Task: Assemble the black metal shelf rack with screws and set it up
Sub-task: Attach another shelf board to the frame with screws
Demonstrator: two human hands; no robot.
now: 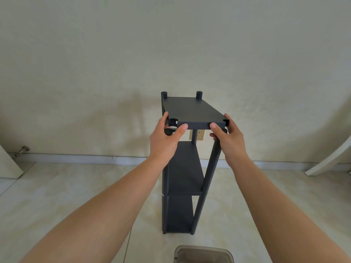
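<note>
Rack (pixel 183 184): we see it upright on the floor (pixel 76 196), close to the wall (pixel 171 44); two lower shelves fixed between four posts
Top shelf (pixel 191 111): we hold it at the post tops, near edge towards us; far corners meet the two far posts
Left hand (pixel 167 133): we grip the near left corner, thumb on the front edge, fingers curled round the side
Right hand (pixel 227 136): we grip the near right corner, thumb on the front edge, fingers round the side
Bin (pixel 204 254): on the floor, nearest us
</note>
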